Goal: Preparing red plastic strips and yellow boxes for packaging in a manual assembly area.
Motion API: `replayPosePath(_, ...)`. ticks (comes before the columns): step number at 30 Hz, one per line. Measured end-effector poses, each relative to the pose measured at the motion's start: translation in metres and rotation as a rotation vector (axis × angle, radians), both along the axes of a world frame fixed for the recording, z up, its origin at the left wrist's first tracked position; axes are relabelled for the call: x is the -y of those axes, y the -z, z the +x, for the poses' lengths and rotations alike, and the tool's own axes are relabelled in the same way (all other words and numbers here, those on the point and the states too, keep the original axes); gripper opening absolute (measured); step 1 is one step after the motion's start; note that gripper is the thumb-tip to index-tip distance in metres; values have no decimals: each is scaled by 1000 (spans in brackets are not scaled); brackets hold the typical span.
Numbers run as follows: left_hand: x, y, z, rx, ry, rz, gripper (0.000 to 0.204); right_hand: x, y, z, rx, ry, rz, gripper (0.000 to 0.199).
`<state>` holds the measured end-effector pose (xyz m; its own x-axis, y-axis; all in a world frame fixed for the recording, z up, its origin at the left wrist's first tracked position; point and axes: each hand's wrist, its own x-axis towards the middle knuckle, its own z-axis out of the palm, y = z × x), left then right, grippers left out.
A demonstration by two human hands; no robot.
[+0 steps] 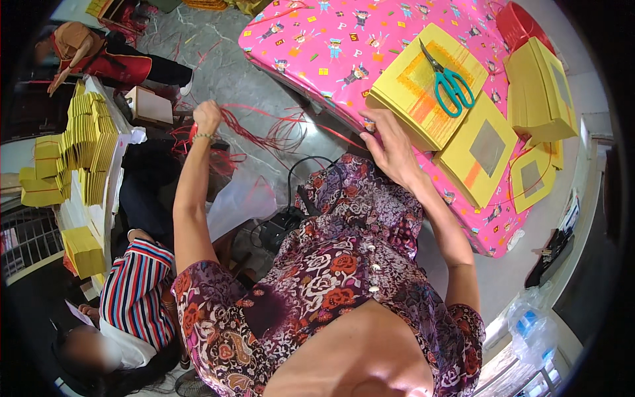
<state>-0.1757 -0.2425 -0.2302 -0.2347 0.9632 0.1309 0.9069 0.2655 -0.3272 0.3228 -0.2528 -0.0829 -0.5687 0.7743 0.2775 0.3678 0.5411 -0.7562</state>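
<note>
My left hand (207, 118) is raised out to the left, closed around a bundle of thin red ribbon strips (261, 129). Loose ends of the bundle trail down and to the right. At the near edge of the pink table, my right hand (390, 147) has its thumb spread from its fingers, beside the yellow boxes. One red strand runs toward this thumb; whether it touches the hand I cannot tell. Teal-handled scissors (452, 89) lie on a yellow box (397, 83). Next to it is another yellow box with a grey window (506, 129).
The table has a pink printed cover (291, 40). More yellow boxes (539, 86) and a red container (522, 26) stand at its right. Stacked yellow pieces (86, 139) fill a left table. A person in a striped top (139, 284) sits left; another person (99, 56) bends over behind.
</note>
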Motion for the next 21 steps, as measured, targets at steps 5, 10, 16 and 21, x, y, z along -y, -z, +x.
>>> replayPosePath(5,-35,-82,35,45,-6,185,22,1,0,7,2,42,28,35)
replayPosePath(10,-7,-37,64,47,272,-240,23,5,8,4,7,21,-10,33)
replayPosePath(16,49,38,80,231,264,-345,29,10,7,13,26,34,-37,32)
replayPosePath(21,63,42,75,293,164,-217,25,22,8,28,32,57,16,31)
